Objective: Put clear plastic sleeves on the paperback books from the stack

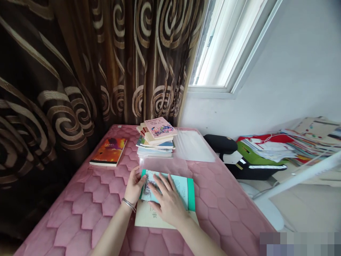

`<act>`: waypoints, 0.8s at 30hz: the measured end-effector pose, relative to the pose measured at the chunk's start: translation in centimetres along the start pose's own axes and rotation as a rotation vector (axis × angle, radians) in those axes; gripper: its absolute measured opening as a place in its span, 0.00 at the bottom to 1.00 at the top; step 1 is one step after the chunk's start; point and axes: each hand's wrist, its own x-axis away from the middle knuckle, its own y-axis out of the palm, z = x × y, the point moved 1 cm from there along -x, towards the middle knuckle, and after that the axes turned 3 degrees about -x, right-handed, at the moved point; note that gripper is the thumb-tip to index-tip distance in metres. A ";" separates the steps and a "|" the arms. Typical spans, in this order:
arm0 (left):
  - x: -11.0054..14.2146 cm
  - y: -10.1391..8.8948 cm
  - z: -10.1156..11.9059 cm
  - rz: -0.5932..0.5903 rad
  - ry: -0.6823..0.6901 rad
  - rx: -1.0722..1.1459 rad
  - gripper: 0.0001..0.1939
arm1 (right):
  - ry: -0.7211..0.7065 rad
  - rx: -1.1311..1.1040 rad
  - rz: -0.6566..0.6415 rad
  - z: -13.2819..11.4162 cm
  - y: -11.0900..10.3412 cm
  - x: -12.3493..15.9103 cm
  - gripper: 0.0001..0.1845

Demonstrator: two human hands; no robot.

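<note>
A green-edged book (183,190) lies on the pink quilted table (87,199), on top of a pale cream book (145,218). A clear plastic sleeve (162,165) covers the green book's far end. My left hand (134,186), with a bracelet on the wrist, grips the left edge of the sleeve and book. My right hand (166,202) lies flat on the green book's cover, fingers spread.
A stack of books (157,137) stands behind the sleeve. More clear sleeves (193,145) lie to its right. An orange book (109,151) lies at the left. A brown curtain (80,71) hangs behind. Papers and bags (279,149) pile up at the right.
</note>
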 end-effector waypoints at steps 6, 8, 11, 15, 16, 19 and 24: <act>0.2 0.1 -0.6 0.020 0.027 -0.013 0.27 | -0.027 -0.080 -0.004 0.3 -1.3 -0.5 0.25; 0.1 0.0 -0.8 0.062 0.027 -0.017 0.27 | 0.018 -0.101 0.055 1.0 -2.1 -0.6 0.16; 0.0 0.0 -1.1 0.109 0.010 -0.031 0.26 | 0.292 -0.080 0.243 3.6 -3.1 -0.1 0.13; -0.1 -0.1 -1.3 0.138 0.016 -0.063 0.24 | 0.685 -0.266 0.452 8.5 -2.9 1.6 0.29; -0.1 -0.1 -1.3 0.139 0.021 -0.068 0.23 | 0.766 -0.413 0.459 9.5 -2.5 1.9 0.33; -0.3 0.0 -1.3 0.134 0.035 -0.079 0.23 | 0.942 -0.935 0.431 10.9 -1.5 2.5 0.37; -0.2 0.1 -1.1 0.121 0.050 -0.097 0.22 | 0.976 -1.198 0.434 10.2 -1.2 2.1 0.27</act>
